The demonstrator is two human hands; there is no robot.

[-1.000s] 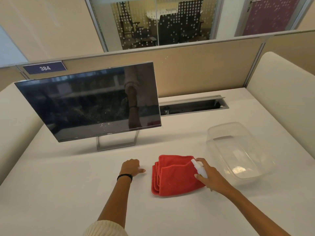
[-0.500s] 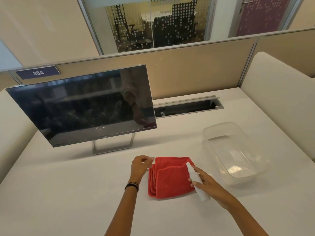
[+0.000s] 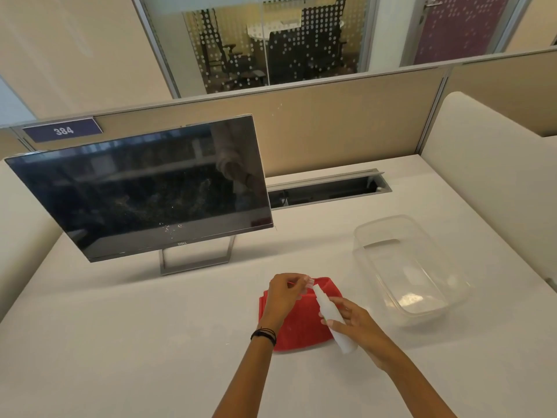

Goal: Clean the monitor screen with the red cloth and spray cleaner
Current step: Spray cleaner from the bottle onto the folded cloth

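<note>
R hand [image 3: 358, 330] grips spray bottle [image 3: 327, 312] above red cloth [image 3: 301, 331], L hand [image 3: 283, 294] pinches cap [image 3: 308, 282]; a slip could spill cleaner

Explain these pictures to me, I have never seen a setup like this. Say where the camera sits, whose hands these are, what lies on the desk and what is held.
There is no machine here: a person works with two bare hands. Every picture comes from one wide-angle camera worn on that person's head, looking forward and down, so the arms enter from the bottom edge. On the white desk stands a dark monitor with specks on its screen. A folded red cloth lies in front of the person, and a clear plastic container sits to the right. The right hand holds a small white spray bottle over the cloth. The left hand has its fingers at the bottle's top, seemingly pinching the cap.
</note>
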